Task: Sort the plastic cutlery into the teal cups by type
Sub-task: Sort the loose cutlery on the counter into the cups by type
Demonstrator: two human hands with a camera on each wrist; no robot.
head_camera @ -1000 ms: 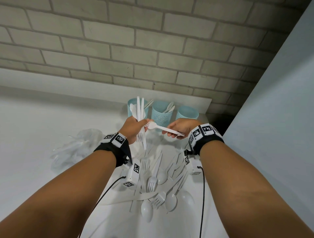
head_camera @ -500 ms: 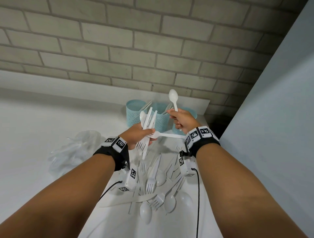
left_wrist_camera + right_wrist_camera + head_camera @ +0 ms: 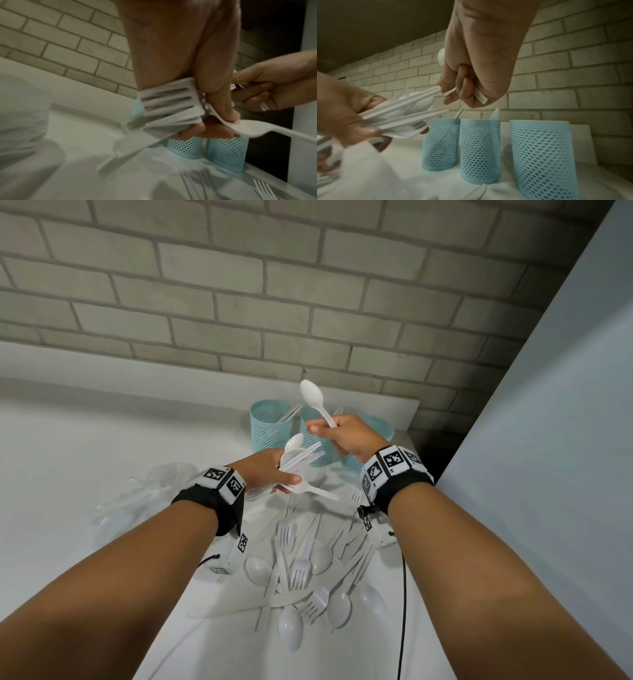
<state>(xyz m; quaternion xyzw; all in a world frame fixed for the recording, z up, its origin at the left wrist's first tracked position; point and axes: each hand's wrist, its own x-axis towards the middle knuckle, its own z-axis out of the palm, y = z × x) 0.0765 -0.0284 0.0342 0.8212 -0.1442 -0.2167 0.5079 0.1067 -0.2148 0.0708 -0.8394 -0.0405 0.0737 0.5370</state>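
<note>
I observed the right hand (image 3: 352, 440) clenched round a white spoon (image 3: 315, 400), bowl raised above the three teal cups (image 3: 478, 150). The left hand (image 3: 270, 470) grasped a bundle of cutlery (image 3: 299, 460). More loose cutlery (image 3: 308, 570) lay on the white counter (image 3: 102, 446).

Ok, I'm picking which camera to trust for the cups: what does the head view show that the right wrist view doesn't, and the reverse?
Only the head view shows the loose pile of cutlery on the counter, the clear plastic bag and the whole spoon in the right hand.

Only the right wrist view shows all three teal cups unobstructed down to their bases.

Both show the left hand gripping a bundle of cutlery and the brick wall.
</note>
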